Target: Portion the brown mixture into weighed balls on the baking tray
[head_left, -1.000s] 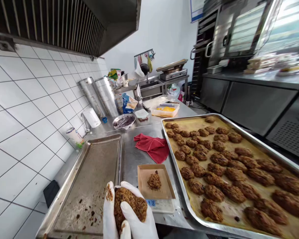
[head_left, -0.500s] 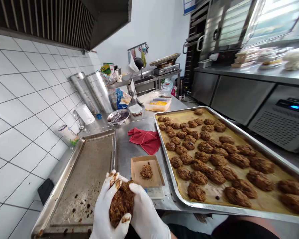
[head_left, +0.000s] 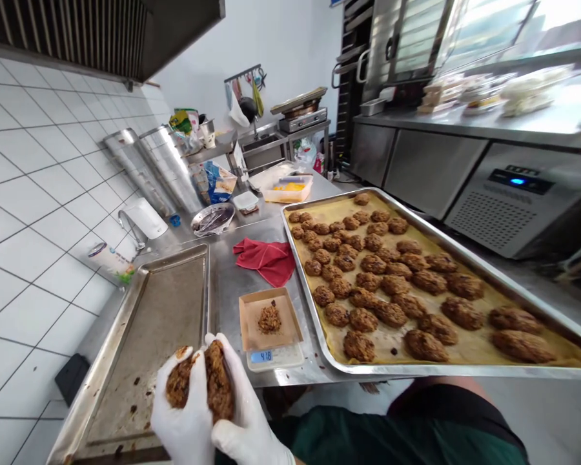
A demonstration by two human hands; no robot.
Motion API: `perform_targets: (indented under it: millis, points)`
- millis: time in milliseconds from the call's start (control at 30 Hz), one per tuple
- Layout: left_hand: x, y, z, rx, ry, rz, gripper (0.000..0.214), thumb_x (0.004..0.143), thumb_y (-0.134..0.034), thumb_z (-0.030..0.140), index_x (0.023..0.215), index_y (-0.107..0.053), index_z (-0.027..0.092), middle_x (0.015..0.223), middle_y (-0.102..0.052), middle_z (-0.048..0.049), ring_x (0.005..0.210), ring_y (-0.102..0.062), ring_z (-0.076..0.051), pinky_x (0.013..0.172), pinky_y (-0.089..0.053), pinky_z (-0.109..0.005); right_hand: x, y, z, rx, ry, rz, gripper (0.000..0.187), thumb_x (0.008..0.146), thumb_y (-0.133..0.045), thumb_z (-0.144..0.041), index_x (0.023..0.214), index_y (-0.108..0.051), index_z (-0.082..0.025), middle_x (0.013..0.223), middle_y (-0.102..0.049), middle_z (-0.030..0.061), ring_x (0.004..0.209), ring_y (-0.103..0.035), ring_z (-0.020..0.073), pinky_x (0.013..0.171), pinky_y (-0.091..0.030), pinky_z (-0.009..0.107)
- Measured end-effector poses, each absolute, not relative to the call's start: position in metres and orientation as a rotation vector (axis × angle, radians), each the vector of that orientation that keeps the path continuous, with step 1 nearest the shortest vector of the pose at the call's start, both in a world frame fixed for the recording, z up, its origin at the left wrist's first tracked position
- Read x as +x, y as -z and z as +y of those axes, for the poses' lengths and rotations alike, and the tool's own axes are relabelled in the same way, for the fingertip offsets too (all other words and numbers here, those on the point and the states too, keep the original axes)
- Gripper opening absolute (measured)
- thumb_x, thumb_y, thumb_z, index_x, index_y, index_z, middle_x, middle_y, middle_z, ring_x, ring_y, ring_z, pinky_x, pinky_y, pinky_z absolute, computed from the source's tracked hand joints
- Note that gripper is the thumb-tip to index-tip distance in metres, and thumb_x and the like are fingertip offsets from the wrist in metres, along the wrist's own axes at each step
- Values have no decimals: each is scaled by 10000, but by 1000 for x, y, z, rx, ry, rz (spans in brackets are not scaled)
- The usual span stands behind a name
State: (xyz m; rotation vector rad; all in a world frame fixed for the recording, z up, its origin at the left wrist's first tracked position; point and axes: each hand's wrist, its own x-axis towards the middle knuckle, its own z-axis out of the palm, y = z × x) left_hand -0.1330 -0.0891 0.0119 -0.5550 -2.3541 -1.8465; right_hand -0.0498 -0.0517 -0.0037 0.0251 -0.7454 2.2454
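My left hand (head_left: 181,416), in a smeared white glove, is closed on brown, lumpy dough (head_left: 220,385). My gloved right hand (head_left: 246,413) wraps the other side of the same dough. A second part of the dough (head_left: 177,387) shows between the left fingers; whether the two parts join is hidden. Both hands are over the right edge of a stained baking tray (head_left: 169,329). Beside them, a small heap of crumbly mixture (head_left: 270,318) lies in a brown paper tray (head_left: 249,318) on a digital scale (head_left: 285,357) with its display lit.
To the right, a large metal tray (head_left: 325,345) lined with yellowish paper holds many brown cookie-like mounds (head_left: 359,346). A red cloth (head_left: 266,259) lies behind the scale. Farther back are a foil-like round dish (head_left: 213,219) and a plastic tub (head_left: 288,188). A tiled wall (head_left: 24,258) borders the left.
The view has turned slightly right and downward. My hands have turned the dough, which now shows as two parts with left fingers between them. The scale's display has come into sight.
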Motion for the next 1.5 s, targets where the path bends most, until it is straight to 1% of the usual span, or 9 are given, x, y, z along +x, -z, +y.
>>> perform_targets:
  millis: [167,300,500,667,867,1033,1267,1367,1500]
  points:
    - [-113,-15,-89,-1326,1606,-2096,417,971,-468,387,1321,-622,223,1537,-453,-101,1418,-421,-302,1167,-362,-475,-50,10,-38,-191,-2174,-670,794,749,-803,-463,1448,-452,-324,1496,-529,80,1377,-471,312,1177,-297,492]
    - [-110,-4,-93,-1434,1432,-1985,568,958,-477,210,1520,-390,213,1582,-395,-96,1452,-380,-266,1201,-332,-425,-50,4,-31,-323,-2107,-820,441,784,-753,-495,1139,-680,-242,1122,-712,70,1061,-628,267,985,-457,412]
    - [-114,16,-96,-1535,1324,-1967,564,951,-472,170,1509,-404,210,1552,-445,-92,1416,-440,-228,1192,-360,-393,-55,-7,-27,-617,-2105,-818,292,812,-746,-362,673,-545,-203,642,-506,-65,609,-446,116,575,-380,251]
    - [-132,1,-102,-1832,1323,-2058,645,948,-507,297,1551,-309,182,1604,-343,-129,1474,-337,-289,1195,-349,-458,-38,-24,-11,-534,-2375,-685,220,867,-660,-434,882,-662,-215,755,-632,-25,745,-589,169,712,-460,294]
    - [-143,-25,-98,-2102,1049,-1904,688,867,-635,376,1478,-421,142,1531,-430,-191,1408,-431,-348,1114,-450,-499,-25,-38,-3,-231,-2643,-451,531,920,-485,-628,1200,-673,-216,1057,-750,55,1082,-642,242,1013,-423,397]
    - [-127,-24,-90,-1960,1060,-1726,388,788,-738,243,1157,-644,171,1121,-673,-136,1074,-654,-274,928,-559,-400,-28,-35,-9,-504,-2672,-415,628,871,-528,-685,1165,-691,-155,947,-774,76,968,-696,250,969,-462,399]
    - [-130,-19,-77,-1605,1418,-2002,111,849,-637,153,747,-613,192,699,-610,7,633,-607,-125,615,-505,-231,-28,-21,-19,-351,-2581,-422,493,925,-558,-541,1116,-722,-118,984,-784,94,1014,-690,253,1024,-425,385]
    - [-126,-19,-78,-1497,1522,-1981,35,858,-629,170,871,-654,192,866,-682,-40,817,-673,-170,739,-553,-273,-28,-17,-21,-272,-2646,-327,482,934,-537,-540,1149,-716,-148,1034,-781,94,1020,-692,260,1019,-439,407]
    - [-126,-21,-88,-1776,1306,-1950,413,881,-580,229,1291,-610,181,1423,-555,-152,1331,-516,-319,1076,-467,-489,-22,-20,-12,-309,-2644,-308,528,866,-582,-625,1118,-730,-186,1053,-775,103,1020,-689,288,960,-486,452]
